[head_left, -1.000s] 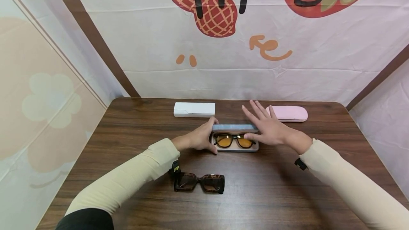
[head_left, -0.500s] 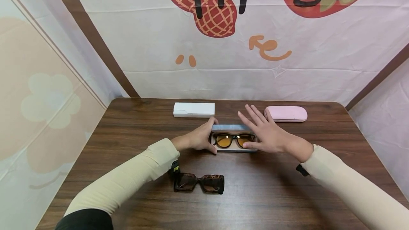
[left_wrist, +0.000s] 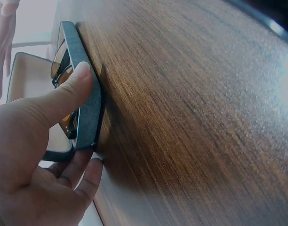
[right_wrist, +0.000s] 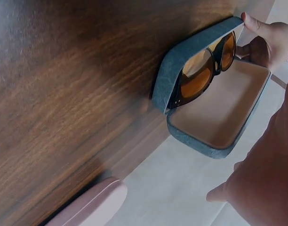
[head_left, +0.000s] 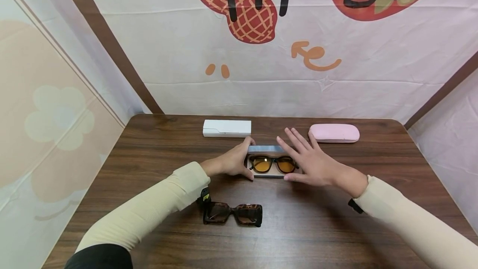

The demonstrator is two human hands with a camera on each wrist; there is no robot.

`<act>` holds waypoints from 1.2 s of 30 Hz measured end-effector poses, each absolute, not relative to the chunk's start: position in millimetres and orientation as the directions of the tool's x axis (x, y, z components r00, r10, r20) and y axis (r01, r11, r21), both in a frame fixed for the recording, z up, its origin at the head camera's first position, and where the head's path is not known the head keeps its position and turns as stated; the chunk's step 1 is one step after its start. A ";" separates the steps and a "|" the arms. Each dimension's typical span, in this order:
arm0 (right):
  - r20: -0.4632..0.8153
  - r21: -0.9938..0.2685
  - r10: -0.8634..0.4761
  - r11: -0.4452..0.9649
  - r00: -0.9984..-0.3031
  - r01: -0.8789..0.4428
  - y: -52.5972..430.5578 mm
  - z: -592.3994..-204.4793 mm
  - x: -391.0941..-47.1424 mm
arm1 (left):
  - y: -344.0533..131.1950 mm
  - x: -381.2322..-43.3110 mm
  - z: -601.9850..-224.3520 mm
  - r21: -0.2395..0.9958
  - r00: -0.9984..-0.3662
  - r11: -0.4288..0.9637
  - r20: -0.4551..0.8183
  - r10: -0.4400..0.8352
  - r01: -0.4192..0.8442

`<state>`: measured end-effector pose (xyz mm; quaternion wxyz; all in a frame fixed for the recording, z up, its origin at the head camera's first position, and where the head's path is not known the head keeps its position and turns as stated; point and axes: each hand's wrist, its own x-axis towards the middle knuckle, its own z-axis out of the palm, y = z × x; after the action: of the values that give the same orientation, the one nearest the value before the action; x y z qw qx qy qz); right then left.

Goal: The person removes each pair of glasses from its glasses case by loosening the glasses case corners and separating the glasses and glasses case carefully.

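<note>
A blue-green glasses case (head_left: 266, 149) with a pale lining lies with its lid raised in the middle of the table. Inside its base sit dark-framed glasses (head_left: 263, 164) with amber lenses. My left hand (head_left: 232, 160) grips the case's left end; in the left wrist view its thumb (left_wrist: 78, 84) presses the front wall (left_wrist: 90, 106) and its fingers curl behind. My right hand (head_left: 317, 162), fingers straight and spread, hovers by the case's right end and partly hides it in the head view. In the right wrist view the right hand (right_wrist: 271, 174) appears apart from the lid (right_wrist: 217, 113).
Tortoiseshell sunglasses (head_left: 248, 213) lie nearer on the brown wooden table (head_left: 157, 157), beside the left forearm. Along the back edge are a white case (head_left: 227, 128) and a pink glasses case (head_left: 337, 132), both closed. A printed cloth (head_left: 179, 45) hangs behind.
My right hand has drifted nearer and slightly left, from above the case's right end to a lower spot there, still spread. My left hand and the case have stayed put.
</note>
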<state>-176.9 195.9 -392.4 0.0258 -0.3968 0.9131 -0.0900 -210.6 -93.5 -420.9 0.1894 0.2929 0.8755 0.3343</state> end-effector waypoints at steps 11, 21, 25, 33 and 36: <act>0.155 -0.196 -0.780 0.577 -0.606 -0.793 195.2 -402.5 -172.7 | -92.5 -212.3 -423.9 0.696 -0.753 0.597 -0.123 0.646 0.398; 0.328 -0.194 -0.811 0.444 -0.484 -0.875 191.1 -406.0 -172.2 | -92.8 -211.9 -422.9 0.697 -0.753 0.593 -0.115 0.648 0.403; 0.368 -0.188 -0.804 0.427 -0.467 -0.884 189.2 -406.1 -171.1 | -93.2 -212.6 -423.2 0.704 -0.750 0.588 -0.119 0.650 0.398; 0.453 -0.174 -0.778 0.402 -0.435 -0.899 185.6 -407.9 -169.6 | -93.3 -212.1 -422.9 0.702 -0.755 0.597 -0.130 0.643 0.388; 0.500 -0.147 -0.766 0.385 -0.404 -0.911 184.7 -410.1 -170.3 | -92.7 -212.2 -423.1 0.697 -0.759 0.605 -0.133 0.637 0.386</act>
<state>-170.3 184.7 -410.1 -0.1785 -0.5157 0.8128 -0.2038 -212.2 -92.7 -423.1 0.1874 0.2920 0.8759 0.3352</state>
